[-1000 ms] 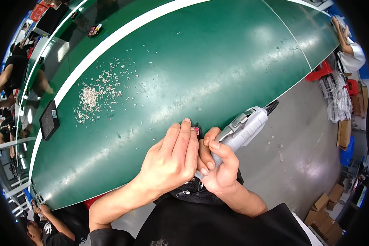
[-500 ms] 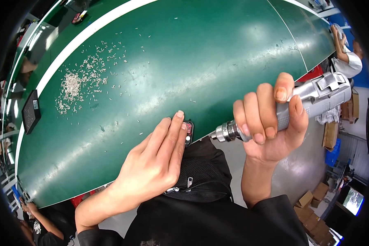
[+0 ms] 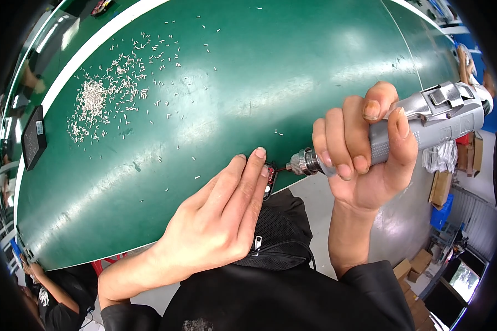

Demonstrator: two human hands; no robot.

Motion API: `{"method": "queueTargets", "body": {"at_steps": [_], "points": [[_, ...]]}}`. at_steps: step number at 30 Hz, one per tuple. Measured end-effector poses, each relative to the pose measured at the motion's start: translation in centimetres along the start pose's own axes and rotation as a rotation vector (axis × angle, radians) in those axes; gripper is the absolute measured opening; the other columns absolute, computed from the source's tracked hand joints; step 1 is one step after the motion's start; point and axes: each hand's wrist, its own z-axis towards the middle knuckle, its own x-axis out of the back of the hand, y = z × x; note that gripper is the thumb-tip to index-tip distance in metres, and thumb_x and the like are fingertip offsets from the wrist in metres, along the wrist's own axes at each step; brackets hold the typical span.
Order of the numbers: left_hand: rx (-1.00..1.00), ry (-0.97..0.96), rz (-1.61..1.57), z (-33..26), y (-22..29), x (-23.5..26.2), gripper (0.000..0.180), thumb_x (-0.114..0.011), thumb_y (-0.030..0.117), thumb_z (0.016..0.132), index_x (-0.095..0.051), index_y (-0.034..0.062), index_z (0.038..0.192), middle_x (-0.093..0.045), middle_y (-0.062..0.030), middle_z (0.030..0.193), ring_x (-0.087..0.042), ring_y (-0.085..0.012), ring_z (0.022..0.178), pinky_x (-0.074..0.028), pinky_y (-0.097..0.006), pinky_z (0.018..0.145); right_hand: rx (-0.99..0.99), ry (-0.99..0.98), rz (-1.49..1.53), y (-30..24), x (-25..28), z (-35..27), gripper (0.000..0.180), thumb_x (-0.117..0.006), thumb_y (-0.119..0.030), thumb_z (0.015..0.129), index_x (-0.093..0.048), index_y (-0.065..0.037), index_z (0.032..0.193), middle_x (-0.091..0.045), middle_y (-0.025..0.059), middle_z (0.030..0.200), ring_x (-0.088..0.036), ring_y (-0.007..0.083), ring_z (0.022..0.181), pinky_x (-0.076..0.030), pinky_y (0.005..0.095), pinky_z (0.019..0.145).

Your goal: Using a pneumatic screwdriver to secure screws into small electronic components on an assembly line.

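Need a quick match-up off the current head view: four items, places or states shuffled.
Column A
1. Grey power screwdriver
2. Heap of tiny pale pieces
3. Flat black rectangular object
4. Left hand

Column B
a. Near the picture's left edge
b. Fingers at a small black-and-red device
c. Gripped in the right hand
d. On the green table, loose bits scattered around

Pairs: 1-c, 2-d, 3-a, 4-b

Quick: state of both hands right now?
Left hand: fingers extended against the small black case; cannot tell whether it grips.
Right hand: closed around the grey power screwdriver.
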Motion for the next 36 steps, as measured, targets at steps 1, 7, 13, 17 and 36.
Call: {"method": "queueTargets", "body": {"at_steps": [1,7,13,17,36], "points": [[0.000,0.016,-0.002,-0.1,0.0,-0.1,0.037,-0.061,0.004,0.063,-0.066,-0.0120,0.096,-0.062,-0.0253,0.110,-0.061,-0.0292,0.098,-0.052,-0.033,0.085,-0.004,0.000,0.000,0.0,-0.1,0.0,0.025,-0.038,-0.028,0.098,-0.052,-0.007,0.098,-0.038,-0.0034,0.052,-0.039,0.0080,0.043,-0.038,0.0262,0.049],[0.002,0.020,-0.001,-0.1,0.0,-0.1,0.037,-0.061,0.005,0.063,-0.066,-0.0120,0.096,-0.062,-0.0248,0.109,-0.061,-0.0290,0.097,-0.052,-0.032,0.084,-0.016,-0.004,0.031,0.1,-0.2,0.1,0.024,-0.039,-0.028,0.098,-0.051,-0.007,0.097,-0.038,-0.0035,0.052,-0.040,0.0083,0.044,-0.038,0.0261,0.050],[0.006,0.054,-0.017,-0.2,-0.1,-0.4,0.038,-0.061,0.005,0.063,-0.066,-0.0122,0.096,-0.062,-0.0246,0.109,-0.061,-0.0292,0.096,-0.052,-0.032,0.083,-0.045,-0.072,0.038,0.0,0.2,0.5,0.024,-0.039,-0.028,0.097,-0.049,-0.007,0.097,-0.038,-0.0037,0.052,-0.040,0.0082,0.044,-0.038,0.0259,0.051],[0.007,0.051,-0.022,-0.3,-0.1,-0.2,0.038,-0.061,0.005,0.064,-0.065,-0.0126,0.097,-0.062,-0.0247,0.109,-0.060,-0.0294,0.097,-0.052,-0.033,0.083,-0.057,-0.146,-0.094,-0.5,-0.8,0.5,0.022,-0.044,-0.028,0.097,-0.048,-0.006,0.095,-0.041,-0.0028,0.054,-0.042,0.0074,0.045,-0.038,0.0256,0.048],[0.063,0.109,-0.111,-0.4,0.9,0.0,0.036,-0.065,-0.002,0.065,-0.062,-0.0115,0.100,-0.058,-0.0199,0.108,-0.059,-0.0308,0.098,-0.056,-0.036,0.074,-0.008,-0.286,-0.233,-0.3,-2.0,0.7,0.018,-0.060,-0.017,0.088,-0.047,-0.005,0.086,-0.043,-0.0004,0.054,-0.039,0.0075,0.039,-0.032,0.0237,0.040]]}}
